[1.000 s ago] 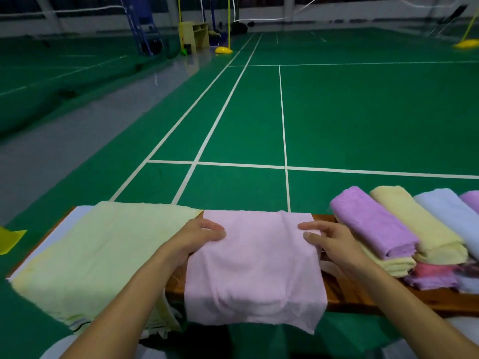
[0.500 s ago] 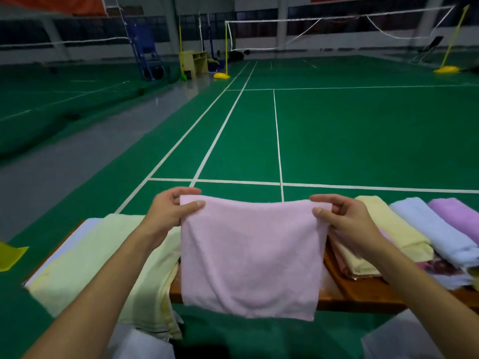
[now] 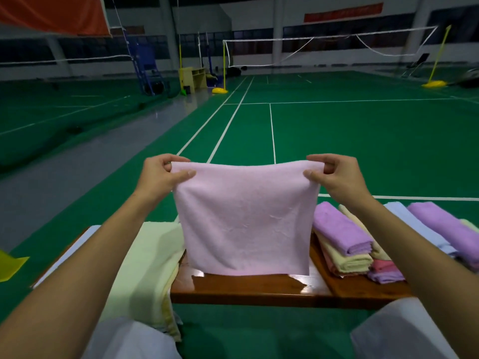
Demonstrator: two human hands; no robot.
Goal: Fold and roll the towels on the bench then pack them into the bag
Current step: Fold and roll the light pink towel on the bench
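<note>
One held pink towel (image 3: pixel 245 218), one flat yellow towel (image 3: pixel 147 265), two hands, several rolled towels (image 3: pixel 342 231), one bench (image 3: pixel 259 288).

Wooden tabletop (image 3: pixel 259 288), glossy brown. A pale yellow towel (image 3: pixel 150 268) lies spread over its left part, draping off the near edge. Stacked rolled towels (image 3: pixel 344 244), purple, yellow, pink and blue, occupy its right part.

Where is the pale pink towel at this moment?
In the head view, the pale pink terry towel hangs at centre above the brown wooden bench, pinched at its top corners by the left hand and right hand.
</note>
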